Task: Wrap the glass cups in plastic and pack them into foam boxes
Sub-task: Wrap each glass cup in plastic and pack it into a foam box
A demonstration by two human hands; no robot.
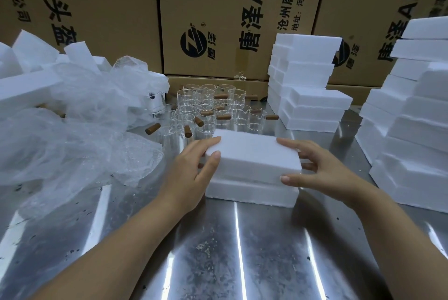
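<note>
A white foam box lies in the middle of the steel table, its upper half (pixel 254 156) sitting on the lower half (pixel 252 191). My left hand (pixel 194 168) grips the upper half's left end, thumb on its top edge. My right hand (pixel 320 168) holds the right end, thumb at the near corner and fingers along the side. Behind the box stand several clear glass cups (pixel 206 105) with brown wooden handles. A heap of clear plastic wrap (pixel 80 130) lies to the left.
Stacks of white foam boxes stand at the back centre (pixel 308 86) and along the right (pixel 412 117). Loose foam pieces (pixel 26 74) lie at the far left. Large cardboard cartons (pixel 218 16) wall off the back. The steel table (pixel 242 251) stretches toward me.
</note>
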